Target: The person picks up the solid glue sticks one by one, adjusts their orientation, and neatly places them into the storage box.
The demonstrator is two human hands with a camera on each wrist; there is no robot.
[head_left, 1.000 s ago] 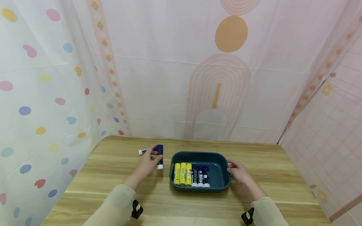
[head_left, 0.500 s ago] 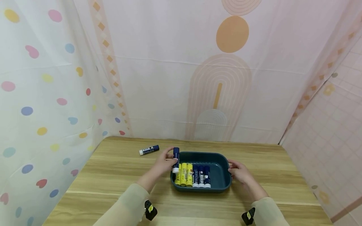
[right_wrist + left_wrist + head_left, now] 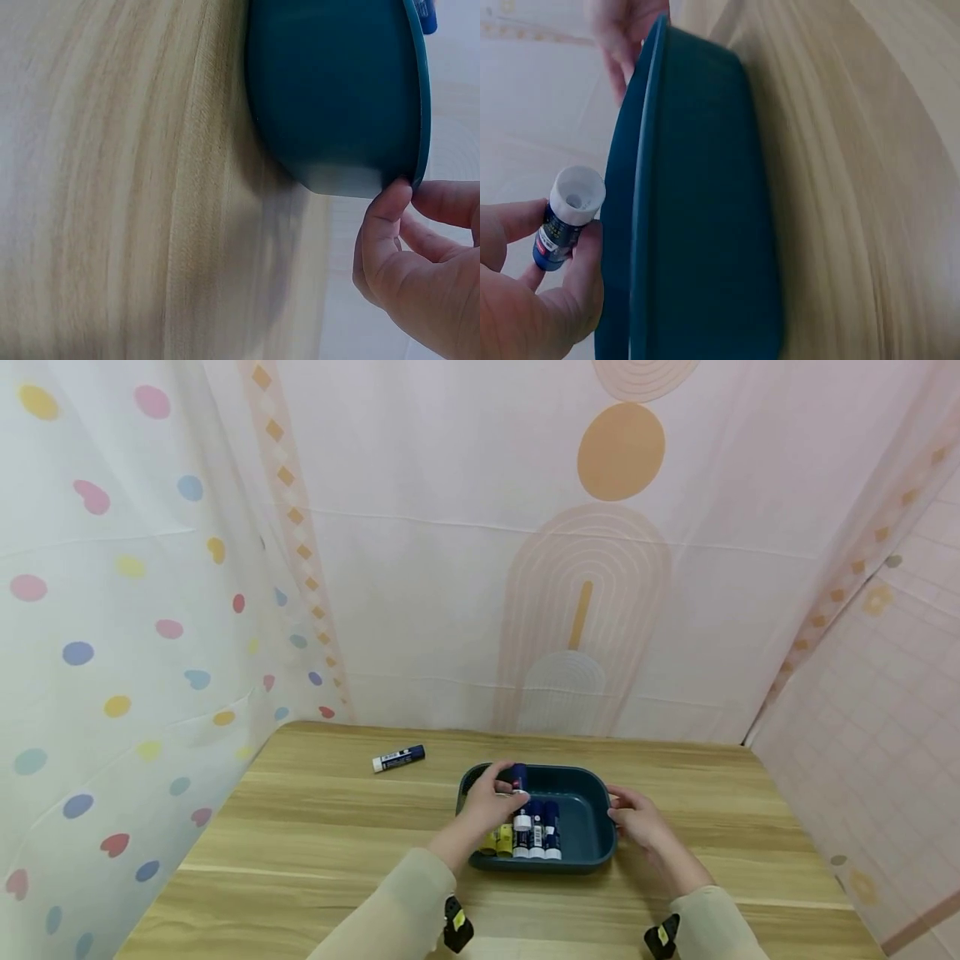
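Note:
My left hand pinches a dark blue glue stick with a white end over the teal box. In the left wrist view the glue stick sits between thumb and fingers, white end towards the camera, beside the box's rim. Below it in the box lies a row of blue glue sticks. Yellow glue sticks to their left are partly hidden by my left hand. At the box's right end my right hand grips the rim, thumb outside, as the right wrist view of the hand shows.
Another blue glue stick with a white end lies on the wooden table, behind and left of the box. Patterned curtains hang along the table's back and sides. The box's right part shows bare floor.
My left hand has carried the blue glue stick rightwards, from beside the box to over the blue glue sticks inside it. My right hand has stayed on the box's rim.

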